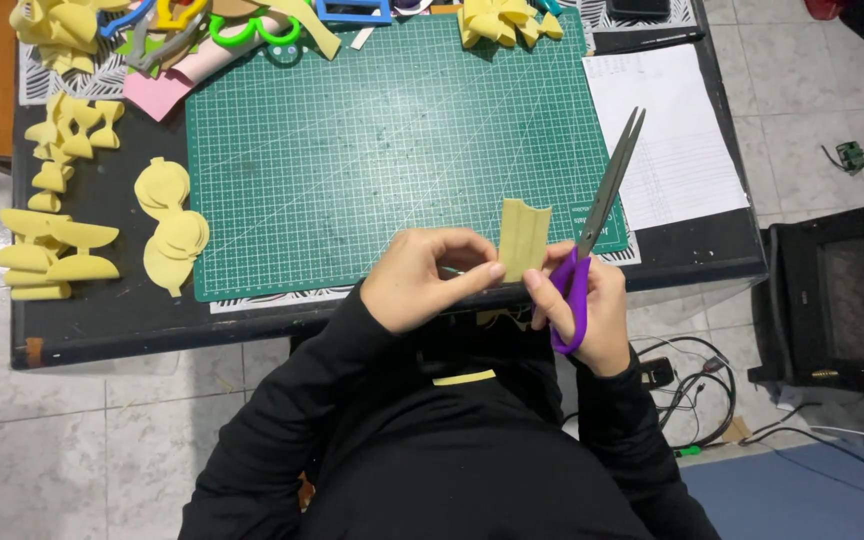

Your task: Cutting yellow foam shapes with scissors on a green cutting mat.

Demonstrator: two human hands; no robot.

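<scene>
My left hand (pixel 424 277) pinches the lower edge of a small folded yellow foam piece (pixel 523 237), holding it upright over the near edge of the green cutting mat (pixel 372 140). My right hand (pixel 584 308) grips purple-handled scissors (pixel 597 215); the closed grey blades point up and away, just right of the yellow piece. My right thumb touches the piece's lower right corner. A thin yellow strip (pixel 463 377) lies on my black-clothed lap.
On the black table (pixel 102 320), cut yellow shapes (pixel 172 225) and yellow bows (pixel 67 140) lie left of the mat. More yellow pieces, coloured stencils and pink foam (pixel 157 90) sit at the back. A white paper sheet (pixel 667 130) lies right. Cables (pixel 697 385) trail on the tiled floor.
</scene>
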